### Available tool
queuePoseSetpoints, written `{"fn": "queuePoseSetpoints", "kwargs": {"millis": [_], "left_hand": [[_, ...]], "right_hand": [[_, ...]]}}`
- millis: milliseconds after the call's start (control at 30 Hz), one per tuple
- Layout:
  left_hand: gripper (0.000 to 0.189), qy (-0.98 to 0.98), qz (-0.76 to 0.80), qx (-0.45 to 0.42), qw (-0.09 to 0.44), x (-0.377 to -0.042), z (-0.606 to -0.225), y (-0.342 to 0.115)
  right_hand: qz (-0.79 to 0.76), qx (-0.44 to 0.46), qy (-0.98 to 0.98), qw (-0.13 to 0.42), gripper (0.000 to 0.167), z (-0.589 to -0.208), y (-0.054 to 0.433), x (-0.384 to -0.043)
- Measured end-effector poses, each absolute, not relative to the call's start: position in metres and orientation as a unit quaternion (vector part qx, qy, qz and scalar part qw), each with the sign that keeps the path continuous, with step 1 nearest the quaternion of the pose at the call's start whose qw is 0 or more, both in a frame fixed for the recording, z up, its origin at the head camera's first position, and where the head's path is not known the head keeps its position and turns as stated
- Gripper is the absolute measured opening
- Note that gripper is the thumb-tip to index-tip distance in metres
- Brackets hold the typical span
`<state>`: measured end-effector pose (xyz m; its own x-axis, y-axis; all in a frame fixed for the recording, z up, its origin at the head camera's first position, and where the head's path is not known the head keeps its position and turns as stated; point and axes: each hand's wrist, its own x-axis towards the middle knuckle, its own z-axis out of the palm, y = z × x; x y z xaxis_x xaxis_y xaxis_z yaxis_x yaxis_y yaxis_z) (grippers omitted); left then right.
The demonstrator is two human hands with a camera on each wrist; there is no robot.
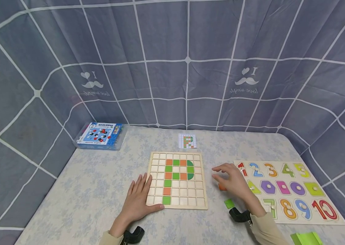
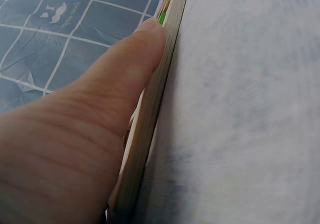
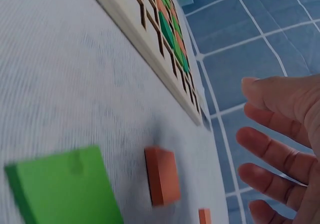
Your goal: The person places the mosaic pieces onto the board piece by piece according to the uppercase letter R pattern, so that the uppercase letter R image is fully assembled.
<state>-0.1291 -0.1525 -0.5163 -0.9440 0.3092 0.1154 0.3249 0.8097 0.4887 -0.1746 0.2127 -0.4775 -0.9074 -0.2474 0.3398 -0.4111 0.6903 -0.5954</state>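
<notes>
A wooden grid board [image 1: 187,194] lies on the table, with green and orange square tiles and two dark green rounded pieces set in its cells as a letter-like shape. My left hand [image 1: 137,200] rests flat with spread fingers on the board's left edge, its thumb [image 2: 125,59] along the near edge. To the board's right, my right hand [image 1: 233,182] hovers with loosely bent fingers and holds nothing. Below it are an orange tile [image 3: 162,176] and a green tile [image 3: 65,189]. Another orange piece [image 3: 204,216] shows partly in the right wrist view.
Behind the board lies a small pattern card [image 1: 187,136]. A number and shape puzzle [image 1: 310,220] lies on the right, partly behind my right hand. A boxed molecule kit [image 1: 102,134] is at the back left, and a light green object [image 1: 306,239] at the lower right.
</notes>
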Motion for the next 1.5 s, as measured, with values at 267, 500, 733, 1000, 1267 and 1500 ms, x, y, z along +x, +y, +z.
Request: {"fn": "queuePoseSetpoints", "kwargs": {"millis": [267, 500, 733, 1000, 1267, 1500], "left_hand": [[0.113, -0.952, -0.258, -0.166, 0.016, -0.129, -0.516, -0.152], [0.113, -0.95, -0.263, -0.167, 0.011, -0.129, -0.516, -0.152], [0.113, -0.951, -0.259, -0.168, 0.014, -0.13, -0.517, -0.152], [0.113, -0.951, -0.258, -0.169, 0.017, -0.13, -0.518, -0.153], [0.112, -0.951, -0.257, -0.168, 0.019, -0.13, -0.518, -0.152], [0.112, -0.952, -0.255, -0.168, 0.02, -0.13, -0.518, -0.152]], "right_hand": [[0.349, 0.163, -0.918, 0.094, 0.024, -0.479, 0.224, -0.168], [0.328, 0.168, -0.926, 0.083, 0.024, -0.483, 0.228, -0.165], [0.317, 0.156, -0.934, 0.061, 0.028, -0.485, 0.23, -0.163], [0.295, 0.149, -0.943, 0.048, 0.031, -0.486, 0.23, -0.161], [0.284, 0.151, -0.947, 0.028, 0.033, -0.485, 0.232, -0.161], [0.272, 0.153, -0.95, 0.024, 0.03, -0.486, 0.234, -0.16]]}}
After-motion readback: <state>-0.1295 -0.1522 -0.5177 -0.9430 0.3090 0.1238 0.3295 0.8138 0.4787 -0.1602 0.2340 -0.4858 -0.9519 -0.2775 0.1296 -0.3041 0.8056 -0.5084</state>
